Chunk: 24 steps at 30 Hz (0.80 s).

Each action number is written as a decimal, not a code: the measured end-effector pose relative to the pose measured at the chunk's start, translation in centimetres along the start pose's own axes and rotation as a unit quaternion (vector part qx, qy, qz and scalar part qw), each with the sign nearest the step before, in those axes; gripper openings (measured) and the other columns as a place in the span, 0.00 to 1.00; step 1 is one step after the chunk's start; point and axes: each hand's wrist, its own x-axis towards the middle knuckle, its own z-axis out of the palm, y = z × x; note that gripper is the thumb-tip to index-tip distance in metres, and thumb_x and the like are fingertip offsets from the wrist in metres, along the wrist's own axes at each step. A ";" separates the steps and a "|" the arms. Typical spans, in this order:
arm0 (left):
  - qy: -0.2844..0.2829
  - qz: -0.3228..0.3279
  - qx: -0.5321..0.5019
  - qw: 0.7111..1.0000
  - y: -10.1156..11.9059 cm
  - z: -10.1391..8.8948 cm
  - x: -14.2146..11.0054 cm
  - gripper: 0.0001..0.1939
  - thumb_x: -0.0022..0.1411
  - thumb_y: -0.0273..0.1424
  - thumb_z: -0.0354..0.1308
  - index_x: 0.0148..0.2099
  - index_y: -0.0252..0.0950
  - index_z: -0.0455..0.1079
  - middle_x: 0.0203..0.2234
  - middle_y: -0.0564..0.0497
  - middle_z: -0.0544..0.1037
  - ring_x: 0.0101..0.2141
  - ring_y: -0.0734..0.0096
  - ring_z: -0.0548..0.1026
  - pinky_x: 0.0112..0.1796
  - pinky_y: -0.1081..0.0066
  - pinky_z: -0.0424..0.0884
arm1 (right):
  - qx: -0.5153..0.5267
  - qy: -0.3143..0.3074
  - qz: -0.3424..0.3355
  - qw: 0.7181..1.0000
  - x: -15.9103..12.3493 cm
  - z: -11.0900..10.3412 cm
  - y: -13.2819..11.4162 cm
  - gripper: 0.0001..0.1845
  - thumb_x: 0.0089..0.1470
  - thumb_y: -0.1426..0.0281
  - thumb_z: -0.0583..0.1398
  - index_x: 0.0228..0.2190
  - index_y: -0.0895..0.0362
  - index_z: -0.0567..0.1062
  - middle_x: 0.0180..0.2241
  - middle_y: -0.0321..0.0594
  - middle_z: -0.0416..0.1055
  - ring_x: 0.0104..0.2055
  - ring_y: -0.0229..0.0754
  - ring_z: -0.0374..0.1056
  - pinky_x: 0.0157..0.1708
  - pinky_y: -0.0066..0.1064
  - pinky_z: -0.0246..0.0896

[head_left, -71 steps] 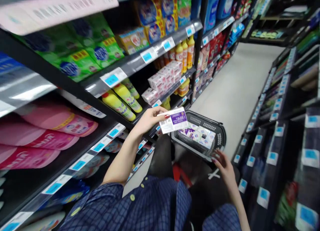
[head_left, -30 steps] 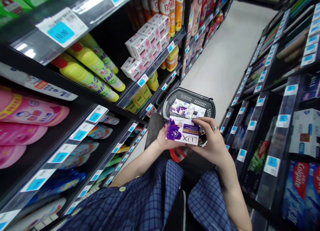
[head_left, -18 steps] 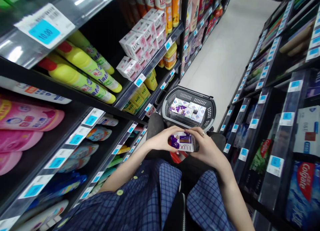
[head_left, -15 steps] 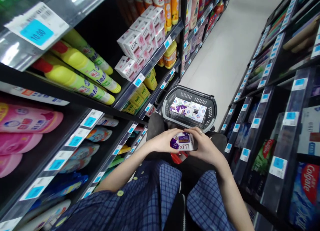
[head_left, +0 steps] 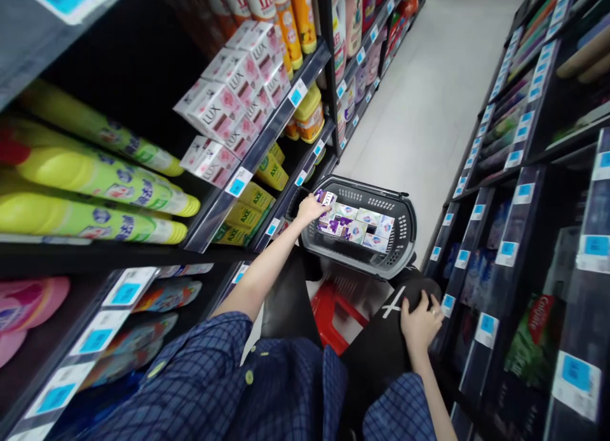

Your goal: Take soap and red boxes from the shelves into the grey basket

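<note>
My left hand reaches over the left side of the grey shopping basket. Its fingers are closed on a purple and white LUX soap box, which is at the basket's left end; the fingertips are partly hidden. Beside that box, several white soap boxes with a green and blue print and purple LUX boxes lie in the basket. My right hand, with a ring on one finger, rests open on my right knee, its fingers apart and holding nothing.
Pink-and-white LUX boxes are stacked on the left shelf, near yellow bottles and yellow AXE packs. Toothpaste shelves stand close on my right. A red object is between my legs. The aisle floor runs ahead.
The LUX box has moved from between both hands into the basket with my left hand. My right hand has let go of it and come back onto my knee. The view has shifted.
</note>
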 end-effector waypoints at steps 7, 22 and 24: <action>-0.054 -0.051 0.026 0.997 1.2 8.1 8.1 0.44 0.49 0.43 0.66 0.60 0.23 0.54 0.55 0.25 0.63 0.53 0.47 0.69 0.50 0.63 0.65 | -0.033 0.020 0.007 0.999 0.4 0.7 -1.0 0.26 0.55 0.60 0.55 0.50 0.62 0.72 0.54 0.55 0.64 0.51 0.59 0.58 0.44 0.47 0.55; -0.103 0.007 0.084 0.991 0.5 13.0 10.3 0.38 0.56 0.41 0.60 0.65 0.41 0.51 0.55 0.32 0.57 0.52 0.41 0.69 0.50 0.55 0.64 | -0.035 0.005 0.024 0.999 0.9 0.9 -0.5 0.26 0.53 0.61 0.57 0.50 0.61 0.71 0.52 0.56 0.65 0.51 0.61 0.59 0.45 0.50 0.55; -0.088 0.001 0.069 0.994 0.4 12.7 10.5 0.37 0.57 0.41 0.59 0.65 0.40 0.51 0.54 0.32 0.59 0.51 0.41 0.70 0.49 0.54 0.64 | -0.029 0.002 0.024 0.999 0.8 0.9 -0.5 0.26 0.52 0.61 0.57 0.51 0.61 0.71 0.53 0.57 0.64 0.52 0.61 0.58 0.46 0.52 0.54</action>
